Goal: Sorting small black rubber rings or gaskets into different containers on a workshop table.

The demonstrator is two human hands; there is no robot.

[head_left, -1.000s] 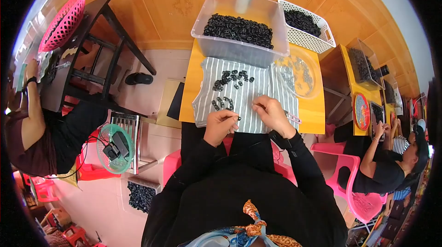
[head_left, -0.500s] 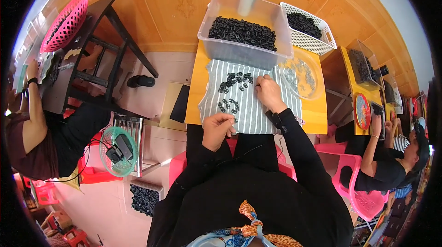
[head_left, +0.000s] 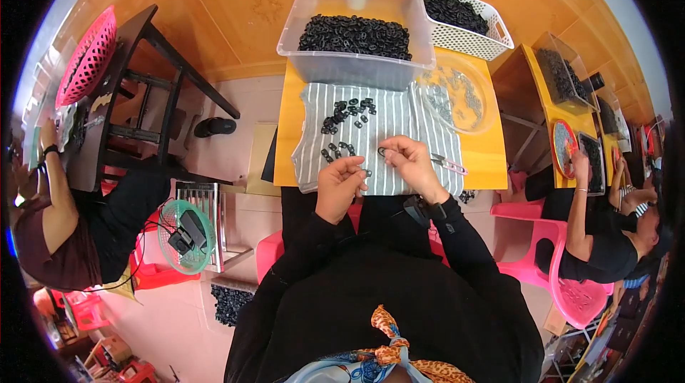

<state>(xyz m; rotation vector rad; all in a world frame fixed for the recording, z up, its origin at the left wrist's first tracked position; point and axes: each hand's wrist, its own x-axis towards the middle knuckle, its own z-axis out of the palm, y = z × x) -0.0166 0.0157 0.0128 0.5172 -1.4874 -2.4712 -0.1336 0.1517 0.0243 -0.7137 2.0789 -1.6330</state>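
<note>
My left hand [head_left: 341,189] is at the near edge of a grey-and-white striped cloth [head_left: 396,108], thumb and fingertips pinched on a small dark piece [head_left: 367,173]. Just to its right, my right hand [head_left: 414,167] pinches a small black plastic piece with holes [head_left: 382,151]. The two hands are close but apart. Beyond them on the cloth lies a loose cluster of small black two-holed pieces [head_left: 349,112], with several more [head_left: 335,151] beside my left fingers. Tweezers with pink handles [head_left: 449,164] rest right of my right hand.
A clear plastic bin [head_left: 357,73] full of black pieces stands at the table's back. Beside it are a white basket [head_left: 457,41] and a clear round tray [head_left: 485,112] of small silvery bits. Co-workers sit left and right; a pink chair [head_left: 528,258] stands at the right.
My right hand has come back from the far part of the cloth toward my left hand, now with a black piece. The tweezers have come into sight. The whole view has shifted slightly.
</note>
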